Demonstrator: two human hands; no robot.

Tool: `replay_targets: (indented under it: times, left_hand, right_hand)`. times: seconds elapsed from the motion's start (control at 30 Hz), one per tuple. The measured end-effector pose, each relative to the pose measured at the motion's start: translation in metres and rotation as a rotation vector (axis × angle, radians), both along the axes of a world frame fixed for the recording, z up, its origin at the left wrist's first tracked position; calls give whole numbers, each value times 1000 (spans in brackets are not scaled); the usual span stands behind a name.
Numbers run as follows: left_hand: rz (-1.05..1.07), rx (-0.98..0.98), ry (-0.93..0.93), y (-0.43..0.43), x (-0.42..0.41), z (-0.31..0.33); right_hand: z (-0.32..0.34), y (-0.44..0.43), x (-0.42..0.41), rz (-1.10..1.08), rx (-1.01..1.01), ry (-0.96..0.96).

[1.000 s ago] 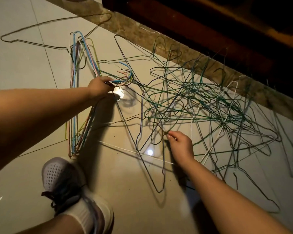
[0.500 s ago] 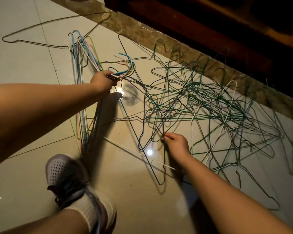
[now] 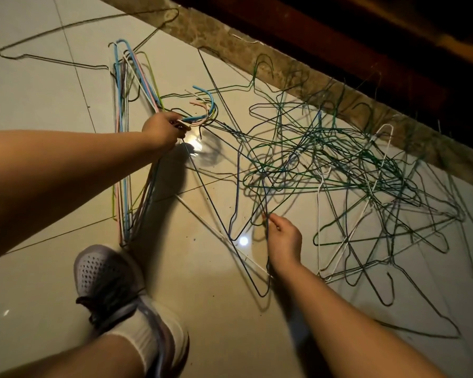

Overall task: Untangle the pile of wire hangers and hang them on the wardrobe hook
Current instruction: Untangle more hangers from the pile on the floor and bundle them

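A tangled pile of wire hangers (image 3: 347,170), mostly green and dark with a few white ones, spreads over the tiled floor at right. My left hand (image 3: 161,129) grips the necks of a sorted bundle of coloured hangers (image 3: 123,148), blue, pink and yellow-green, whose hooks (image 3: 202,110) curl to the right of my fist. My right hand (image 3: 283,238) pinches a dark blue hanger (image 3: 236,192) at the pile's near edge. This hanger's long triangle reaches down to a corner near my wrist. No wardrobe hook shows.
A lone grey hanger (image 3: 58,54) lies flat at the far left. A stone threshold (image 3: 306,77) runs diagonally behind the pile, with dark wood (image 3: 366,39) beyond it. My sneakered foot (image 3: 115,290) stands on the floor at lower left. A thin white rod (image 3: 216,230) lies between my hands.
My left hand has lifted the coloured bundle a little farther from me. My right hand, still pinching the dark blue hanger, has drawn it slightly away from the pile.
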State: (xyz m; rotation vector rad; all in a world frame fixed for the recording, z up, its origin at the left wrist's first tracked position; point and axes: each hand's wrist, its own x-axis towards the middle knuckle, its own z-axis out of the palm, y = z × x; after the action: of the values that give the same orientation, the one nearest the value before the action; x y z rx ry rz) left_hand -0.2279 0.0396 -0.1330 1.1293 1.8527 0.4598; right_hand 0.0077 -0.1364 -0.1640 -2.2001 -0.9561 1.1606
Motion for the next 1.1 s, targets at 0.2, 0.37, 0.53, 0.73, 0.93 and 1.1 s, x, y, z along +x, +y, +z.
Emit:
replay_targets:
  times: [0.2,0.37,0.53,0.73,0.93,1.1]
  left_hand:
    - [10,-9,-2,-1,-2,1]
    - [9,4,-4,0,-1,3]
    - [12,8,-18,1,-2,6]
    - [8,-2,-25,0,-5,6]
    - [11,20,-18,2,-5,4]
    - [13,21,-14,3,-6,2]
  right_hand:
    - [-6,3,-3,-57,-41,31]
    - [-9,8,5,209,-91,-26]
    - [-9,2,10,179,-163,147]
    - [-2,-12,25,63,-181,335]
    - [6,-20,46,15,-185,329]
    - [10,-29,57,-3,-215,299]
